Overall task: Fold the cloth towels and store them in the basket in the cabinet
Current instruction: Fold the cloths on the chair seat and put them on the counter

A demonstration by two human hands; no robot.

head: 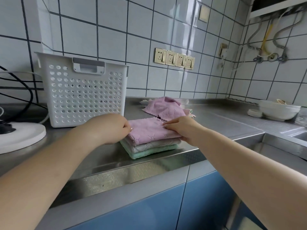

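Note:
A stack of three folded towels sits near the front edge of the steel counter (216,120): a purple towel (147,131) on top, a grey towel (152,144) under it, a green towel (149,151) at the bottom. My left hand (111,128) grips the stack's left side with curled fingers. My right hand (181,128) holds the right side, fingers on the purple towel and thumb below it. Behind the stack lie unfolded towels, a purple one (164,107) uppermost. A white perforated basket (83,90) stands at the back left, apart from both hands.
A white round appliance (20,135) with black cables sits at the far left. White bowls (279,110) stand at the right, beside the sink (299,135). Wall sockets (174,58) are on the tiled wall. Blue cabinet doors (166,209) run below the counter.

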